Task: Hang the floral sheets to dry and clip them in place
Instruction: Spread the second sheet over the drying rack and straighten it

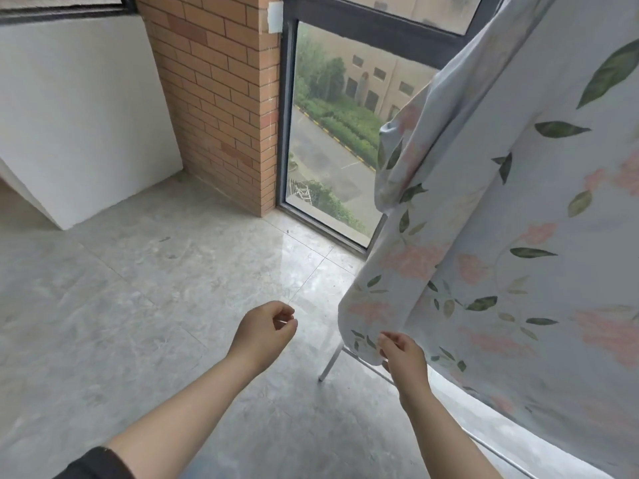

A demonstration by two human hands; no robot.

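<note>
Head view: right hand (403, 354) pinches floral sheet (518, 236) hem, left hand (266, 328) loosely curled, empty beside it; straightening step, clipping likely next.

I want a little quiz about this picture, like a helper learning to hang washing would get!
1. True or false: the left hand holds the floral sheet.
2. Which hand pinches the sheet's bottom corner? A) left B) right
3. What metal thing shows under the sheet's corner?

Key
1. False; it is loosely curled and apart from the sheet.
2. B, the right hand.
3. A drying rack leg.
</note>
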